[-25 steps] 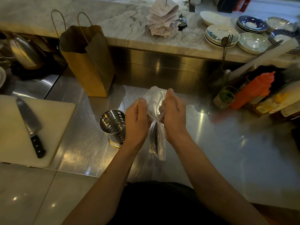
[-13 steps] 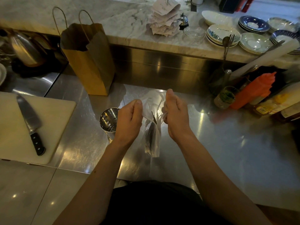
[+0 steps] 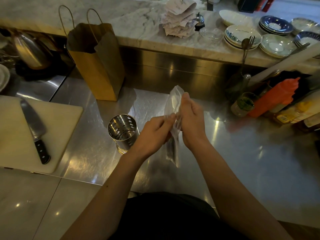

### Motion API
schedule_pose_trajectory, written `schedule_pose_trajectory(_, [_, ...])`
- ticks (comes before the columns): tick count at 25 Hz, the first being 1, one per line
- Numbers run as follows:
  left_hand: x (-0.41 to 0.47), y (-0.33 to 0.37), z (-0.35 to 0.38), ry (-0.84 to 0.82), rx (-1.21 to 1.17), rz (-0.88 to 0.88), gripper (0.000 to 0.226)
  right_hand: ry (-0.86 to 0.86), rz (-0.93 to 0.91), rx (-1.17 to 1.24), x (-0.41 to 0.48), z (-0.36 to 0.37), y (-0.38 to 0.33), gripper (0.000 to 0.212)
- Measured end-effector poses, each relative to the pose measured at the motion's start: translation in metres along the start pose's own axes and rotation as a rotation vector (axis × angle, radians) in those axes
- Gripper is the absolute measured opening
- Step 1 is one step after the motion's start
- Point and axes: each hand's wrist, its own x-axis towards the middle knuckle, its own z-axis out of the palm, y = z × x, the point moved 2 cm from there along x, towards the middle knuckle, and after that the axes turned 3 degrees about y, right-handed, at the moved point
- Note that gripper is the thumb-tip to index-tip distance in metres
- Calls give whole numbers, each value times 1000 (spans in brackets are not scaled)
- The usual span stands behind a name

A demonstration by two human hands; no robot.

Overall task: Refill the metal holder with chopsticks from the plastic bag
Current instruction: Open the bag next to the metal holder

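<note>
A clear plastic bag (image 3: pixel 173 101) hangs upright above the steel counter, with dark chopsticks (image 3: pixel 170 149) showing through its lower part. My left hand (image 3: pixel 154 134) pinches the bag's left side near its mouth. My right hand (image 3: pixel 191 122) grips the right side of the bag at the same height. The perforated metal holder (image 3: pixel 123 132) stands upright and looks empty just left of my left hand, close to its wrist.
A brown paper bag (image 3: pixel 98 63) stands behind the holder. A cutting board (image 3: pixel 15 135) with a black-handled knife (image 3: pixel 34 130) lies at the left. Sauce bottles (image 3: pixel 275 99) and a jar (image 3: pixel 242 104) crowd the right; plates (image 3: pixel 242 37) sit on the marble ledge.
My hands came closer together on the bag and shifted right, uncovering the holder. The bag's top now stands up above my right thumb.
</note>
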Motion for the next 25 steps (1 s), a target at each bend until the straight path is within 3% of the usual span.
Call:
schedule_pose_trajectory(7, [2, -8, -3, 41, -18, -30, 47, -80, 24, -37, -2, -2, 0, 45])
schedule_pose_trajectory(13, [4, -9, -7, 109, -46, -20, 43, -296, -49, -323, -2, -5, 6, 42])
schedule_pose_trajectory(19, [5, -18, -10, 184, -27, -33, 41, -454, 4, -318, -6, -6, 6, 45])
schedule_pose_trajectory(25, [6, -19, -17, 202, -79, -74, 42, -424, 16, -238, -4, -9, 7, 38])
